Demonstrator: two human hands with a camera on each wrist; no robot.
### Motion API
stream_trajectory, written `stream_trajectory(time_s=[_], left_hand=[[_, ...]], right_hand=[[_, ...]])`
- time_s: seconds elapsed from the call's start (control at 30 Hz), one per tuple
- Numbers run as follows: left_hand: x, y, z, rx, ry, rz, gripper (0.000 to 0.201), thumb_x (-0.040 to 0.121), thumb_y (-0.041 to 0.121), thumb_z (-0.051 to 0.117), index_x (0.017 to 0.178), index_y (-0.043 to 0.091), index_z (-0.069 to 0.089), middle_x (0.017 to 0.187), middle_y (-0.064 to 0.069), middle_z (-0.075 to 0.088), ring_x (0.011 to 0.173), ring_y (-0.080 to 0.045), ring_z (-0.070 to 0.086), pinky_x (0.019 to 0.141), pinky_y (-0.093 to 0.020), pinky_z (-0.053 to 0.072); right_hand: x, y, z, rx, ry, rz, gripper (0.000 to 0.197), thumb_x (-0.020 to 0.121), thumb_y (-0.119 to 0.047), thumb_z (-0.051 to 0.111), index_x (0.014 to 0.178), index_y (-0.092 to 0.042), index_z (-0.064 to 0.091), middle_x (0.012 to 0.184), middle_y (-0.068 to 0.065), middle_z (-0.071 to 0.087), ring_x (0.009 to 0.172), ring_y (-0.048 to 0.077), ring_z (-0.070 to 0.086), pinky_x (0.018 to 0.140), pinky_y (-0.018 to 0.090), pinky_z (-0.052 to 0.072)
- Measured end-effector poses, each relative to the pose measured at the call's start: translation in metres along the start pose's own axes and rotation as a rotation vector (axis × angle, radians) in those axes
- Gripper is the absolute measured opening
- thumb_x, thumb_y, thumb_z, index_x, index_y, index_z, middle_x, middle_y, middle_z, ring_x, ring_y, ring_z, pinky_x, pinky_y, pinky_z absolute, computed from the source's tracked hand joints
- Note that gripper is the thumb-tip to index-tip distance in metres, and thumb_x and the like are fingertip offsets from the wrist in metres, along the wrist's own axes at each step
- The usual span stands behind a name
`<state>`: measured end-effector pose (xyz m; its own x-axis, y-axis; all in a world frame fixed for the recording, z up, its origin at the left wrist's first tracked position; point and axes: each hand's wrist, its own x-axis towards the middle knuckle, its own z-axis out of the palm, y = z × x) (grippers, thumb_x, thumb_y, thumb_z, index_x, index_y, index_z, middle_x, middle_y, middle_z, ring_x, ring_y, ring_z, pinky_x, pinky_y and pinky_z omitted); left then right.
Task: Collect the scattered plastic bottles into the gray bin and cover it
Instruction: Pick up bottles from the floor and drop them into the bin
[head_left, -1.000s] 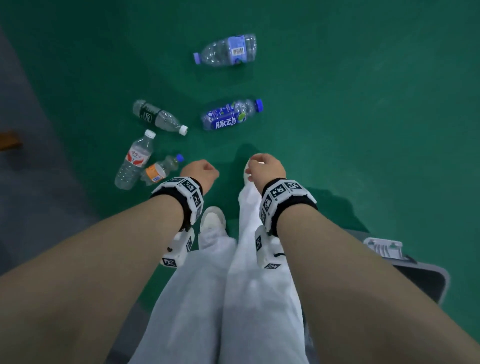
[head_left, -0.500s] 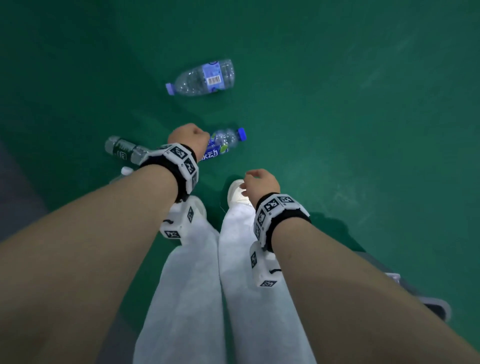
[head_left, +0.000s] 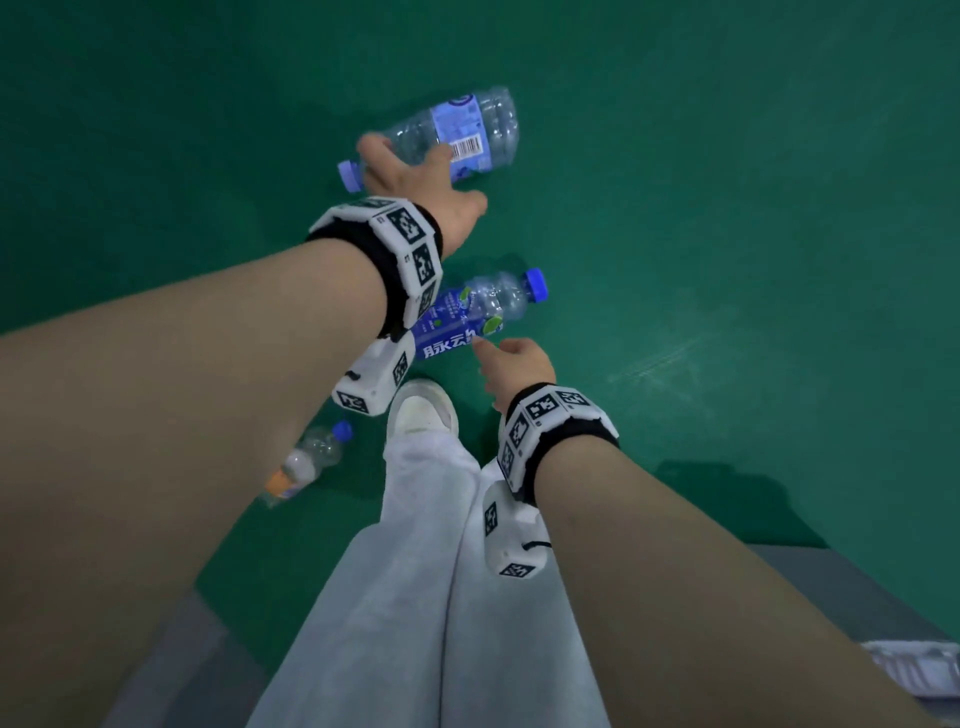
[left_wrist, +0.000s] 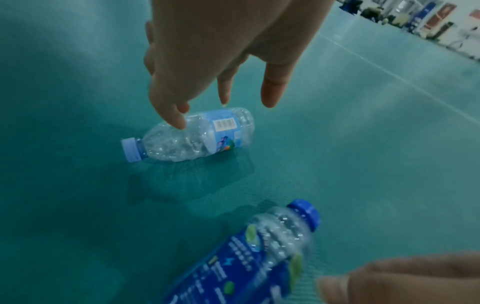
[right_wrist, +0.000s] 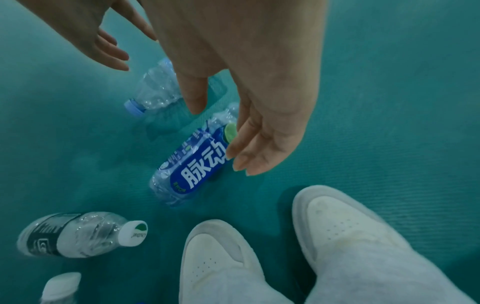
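A clear bottle with a pale blue label and cap (head_left: 467, 135) (left_wrist: 192, 135) lies on the green floor. My left hand (head_left: 415, 171) (left_wrist: 223, 98) hovers over it with fingers spread, one fingertip at its shoulder; contact is unclear. Nearer my feet lies a blue-labelled bottle with a blue cap (head_left: 467, 317) (right_wrist: 192, 164). My right hand (head_left: 498, 358) (right_wrist: 217, 133) is open just above it, thumb and fingers on either side of its upper half. Part of the gray bin (head_left: 841, 587) shows at the lower right.
A small orange-labelled bottle (head_left: 306, 462) lies left of my white shoe (head_left: 421, 410). The right wrist view shows a black-labelled bottle with a white cap (right_wrist: 75, 234) and another white-capped bottle (right_wrist: 59, 286) at lower left. A white ribbed part (head_left: 919, 670) sits by the bin.
Both hands were curled into fists and have opened. The left has reached forward over the clear bottle, the right down to the blue-labelled one, and the view has dropped closer to the floor.
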<state>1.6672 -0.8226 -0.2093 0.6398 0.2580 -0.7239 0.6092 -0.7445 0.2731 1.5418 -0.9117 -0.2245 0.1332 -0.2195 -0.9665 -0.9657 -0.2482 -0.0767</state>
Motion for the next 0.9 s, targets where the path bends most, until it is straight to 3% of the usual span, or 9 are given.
stream_trajectory(time_s=[0.1,0.2,0.3,0.37,0.43,0.57,0.7,0.8,0.9], left_hand=[[0.034,-0.010,0.009,0.058,0.067,-0.003,0.054,0.081,0.032,0.062,0.132,0.033,0.044,0.149,-0.012,0.004,0.136,-0.032,0.014,0.117,-0.036,0.017],[0.060,-0.019,0.015,0.152,0.088,0.008,0.074,0.080,0.035,0.066,0.144,0.037,0.028,0.152,-0.014,0.001,0.139,-0.033,0.010,0.118,-0.041,0.016],[0.084,-0.022,0.016,0.242,0.119,0.043,0.090,0.079,0.039,0.070,0.149,0.032,0.013,0.151,-0.016,0.008,0.138,-0.030,0.014,0.114,-0.041,0.020],[0.096,-0.022,0.011,0.246,0.164,0.089,0.088,0.075,0.041,0.073,0.146,0.028,0.022,0.146,-0.014,0.020,0.135,-0.028,0.022,0.110,-0.041,0.023],[0.107,-0.022,0.010,0.254,0.186,0.136,0.083,0.071,0.042,0.076,0.138,0.024,0.031,0.140,-0.011,0.030,0.130,-0.026,0.031,0.105,-0.041,0.028],[0.099,-0.030,0.012,0.231,0.127,0.205,0.081,0.069,0.041,0.077,0.134,0.016,0.034,0.133,-0.010,0.040,0.122,-0.026,0.041,0.100,-0.040,0.038],[0.064,-0.044,0.011,0.097,0.066,0.218,0.073,0.068,0.039,0.076,0.126,0.010,0.041,0.122,-0.010,0.049,0.108,-0.022,0.050,0.086,-0.025,0.037],[0.029,-0.053,0.010,0.080,-0.007,0.168,0.070,0.066,0.041,0.076,0.121,0.012,0.043,0.118,-0.010,0.052,0.104,-0.023,0.053,0.083,-0.024,0.039],[-0.004,-0.053,0.008,0.083,-0.063,0.135,0.066,0.063,0.046,0.076,0.114,0.017,0.046,0.114,-0.007,0.057,0.099,-0.024,0.058,0.082,-0.029,0.047]], right_hand=[[0.027,-0.003,0.013,0.031,0.013,0.059,0.076,0.084,-0.051,0.063,0.140,-0.007,0.036,0.123,0.011,0.055,0.111,0.030,0.058,0.095,0.044,0.050],[0.043,-0.008,0.021,0.101,0.019,0.110,0.084,0.079,-0.055,0.067,0.137,-0.004,0.033,0.107,0.009,0.049,0.103,0.031,0.056,0.093,0.047,0.050],[0.060,-0.015,0.025,0.174,0.022,0.108,0.091,0.069,-0.061,0.072,0.132,-0.007,0.034,0.114,0.008,0.051,0.103,0.029,0.057,0.094,0.046,0.051],[0.066,-0.021,0.024,0.179,0.026,0.047,0.088,0.067,-0.059,0.076,0.128,-0.008,0.037,0.112,0.004,0.052,0.101,0.023,0.057,0.093,0.037,0.049],[0.073,-0.026,0.023,0.173,0.023,-0.006,0.080,0.068,-0.051,0.079,0.125,-0.012,0.039,0.105,-0.001,0.051,0.093,0.019,0.054,0.084,0.030,0.046],[0.073,-0.024,0.023,0.273,0.023,0.002,0.071,0.067,-0.043,0.082,0.119,-0.018,0.039,0.097,-0.004,0.055,0.090,0.020,0.061,0.089,0.040,0.053],[0.054,-0.013,0.011,0.345,0.080,0.045,0.060,0.071,-0.039,0.078,0.108,-0.021,0.034,0.085,-0.007,0.052,0.085,0.020,0.060,0.088,0.040,0.054],[0.028,-0.001,-0.002,0.324,0.124,0.025,0.059,0.073,-0.038,0.077,0.114,-0.018,0.039,0.093,-0.002,0.056,0.084,0.020,0.060,0.080,0.033,0.050],[0.006,0.009,-0.010,0.335,0.162,0.005,0.061,0.069,-0.036,0.079,0.113,-0.019,0.041,0.099,0.002,0.062,0.088,0.023,0.065,0.086,0.038,0.053]])
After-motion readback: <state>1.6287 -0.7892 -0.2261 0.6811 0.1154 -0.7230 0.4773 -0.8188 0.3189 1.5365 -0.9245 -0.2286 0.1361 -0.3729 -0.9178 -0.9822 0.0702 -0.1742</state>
